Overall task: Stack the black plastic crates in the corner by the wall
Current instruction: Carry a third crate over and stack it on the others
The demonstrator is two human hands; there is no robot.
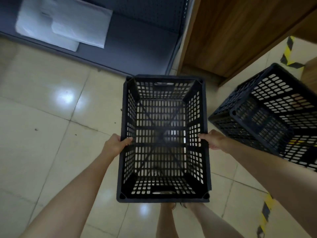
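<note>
An empty black plastic crate [163, 79] with slotted walls hangs upright in front of me, seen from above. My left hand [115, 145] grips its left rim, thumb hooked over the edge. My right hand [214, 140] grips the right rim the same way. A second stack of black crates [267, 107] stands on the floor to the right, beside the wooden wall panel [231, 35]. My legs show under the near edge of the held crate.
A dark grey shelf unit [137, 36] with white plastic packs [63, 23] runs along the back left. Yellow-black tape [289, 52] marks the floor at right, with another tape strip [265, 213] near my feet. Pale glossy tiles [51, 117] cover the floor.
</note>
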